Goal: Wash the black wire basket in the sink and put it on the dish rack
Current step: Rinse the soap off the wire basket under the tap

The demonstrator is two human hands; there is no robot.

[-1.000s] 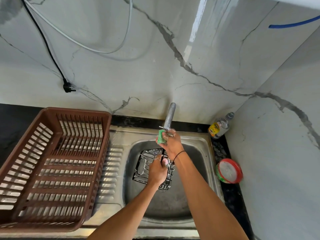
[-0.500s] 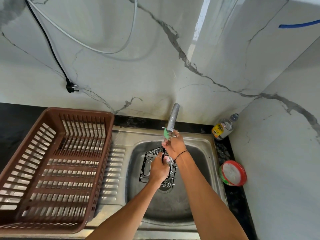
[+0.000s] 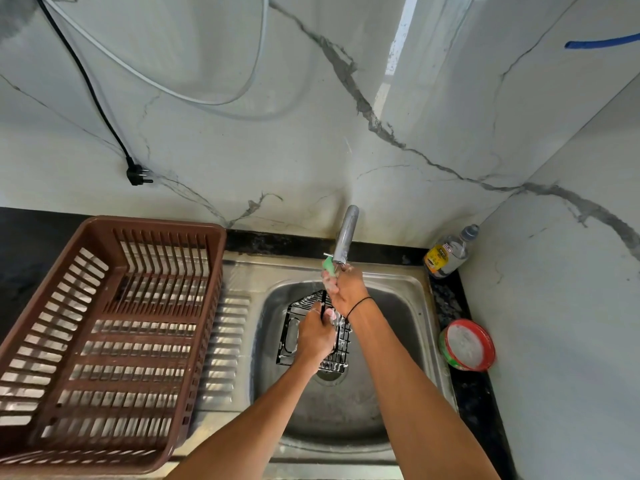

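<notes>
Left hand (image 3: 315,336) grips wire basket (image 3: 294,332) in sink (image 3: 408,341), rack (image 3: 104,237) beside

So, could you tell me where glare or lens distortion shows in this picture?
Head view: a bright glare streak runs down the wall; the rack and wall seams bow from the wide lens; the basket stays sharp.

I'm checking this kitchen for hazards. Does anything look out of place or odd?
Yes: a black power plug dangles unplugged against the marble wall, above the counter left of the wet sink. A loose white cable droops beside it.
</notes>
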